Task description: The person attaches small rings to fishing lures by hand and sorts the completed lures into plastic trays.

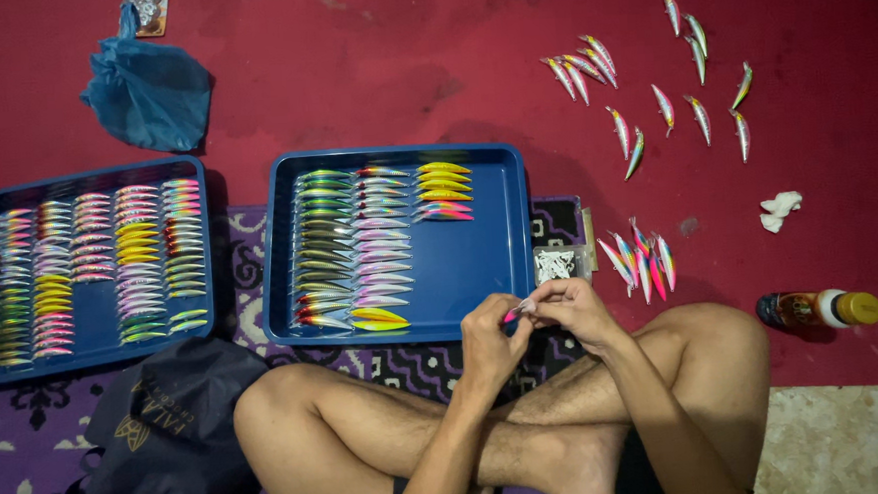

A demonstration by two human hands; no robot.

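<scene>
Pink plastic shows between the fingertips: the left hand (pixel 489 337) pinches the tail end of a small fishing lure (pixel 518 310) while the right hand (pixel 574 308) closes its fingers on the other end, both held just above the crossed legs and in front of the near edge of the middle blue tray (pixel 479 255). It looks like fitting work on this one lure, probably small hardware going on from the clear box of white parts (pixel 558 264) just beyond the hands. Next comes a fine, steady pinch and a twist, by my reading. Finished lures sit in rows in both trays; a loose pink bunch (pixel 640 261) waits on the red carpet (pixel 399 59) to the right.
</scene>
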